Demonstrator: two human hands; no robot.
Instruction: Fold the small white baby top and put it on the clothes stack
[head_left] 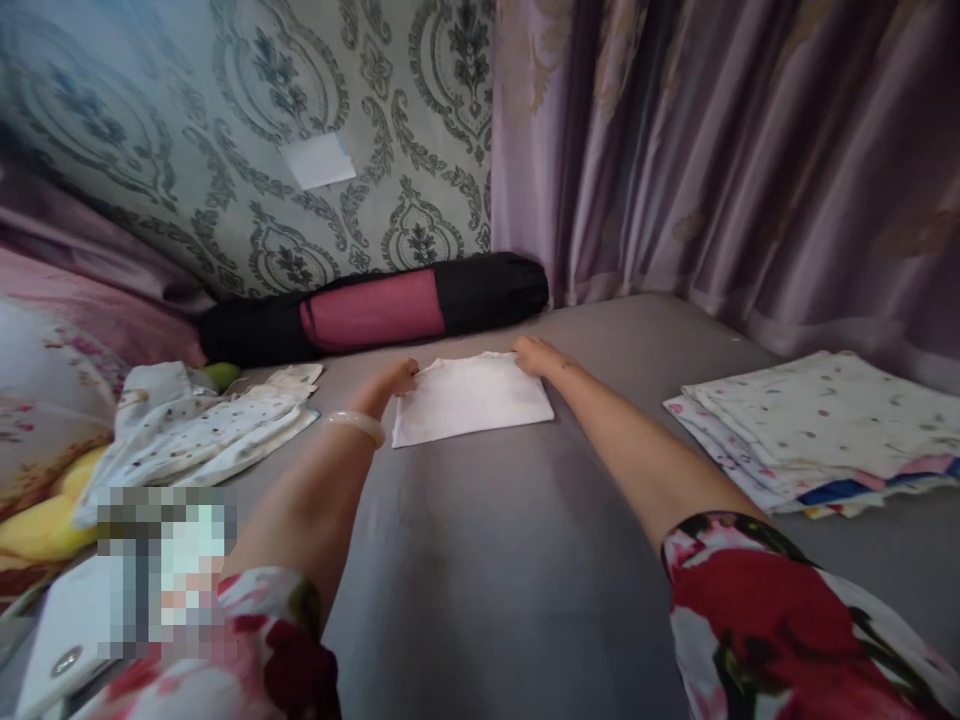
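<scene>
A folded white cloth [476, 395] lies flat on the grey bed sheet [480, 580], in front of me. Its far edge looks slightly uneven, and I cannot tell whether it is a garment. My left hand [400, 378] is closed at the cloth's far left corner, a pale bangle on the wrist. At the far right corner, my right hand [534, 356] has its fingers closed on the fabric. Both arms stretch forward, in red and white flowered sleeves.
To the right sits a stack of folded printed cloths [832, 420]. Loosely piled patterned clothes [202, 420] lie left, near a yellow plush item [56, 515]. A black and pink long bag [375, 310] lies along the wall. Curtains [637, 150] hang at right. A white device [75, 620] is lower left.
</scene>
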